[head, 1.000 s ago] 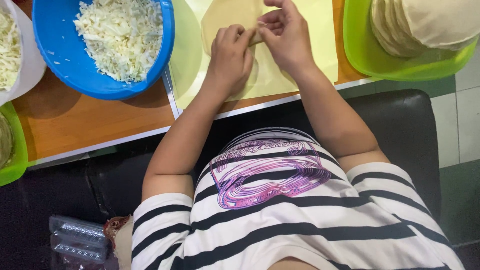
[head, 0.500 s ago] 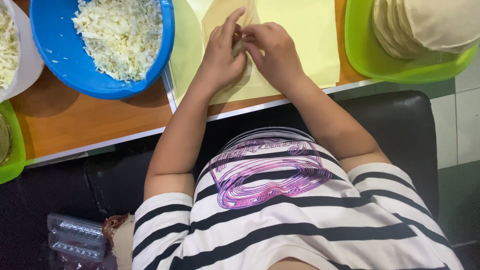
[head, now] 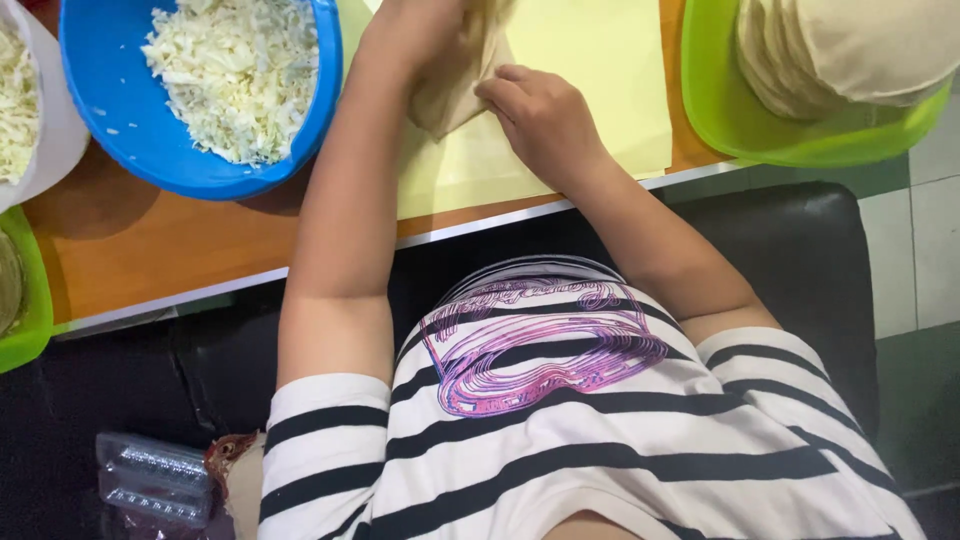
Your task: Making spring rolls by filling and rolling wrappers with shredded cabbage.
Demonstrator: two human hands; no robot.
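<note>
both hands now meet on the folded dough wrapper (head: 455, 85) at twelve o'clock on the yellow mat (head: 590, 70), left hand (head: 415, 30) lifting it where it lay flat, right hand (head: 540, 115) pinching its edge, blue bowl of shredded cabbage (head: 215, 70) at ten o'clock.

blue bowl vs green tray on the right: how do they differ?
The blue bowl is round and holds loose shredded white filling; the green tray holds a stack of flat pale dough rounds. The blue bowl sits beside the left hand, the green tray beyond the right hand. Both rest on the wooden table.
</note>
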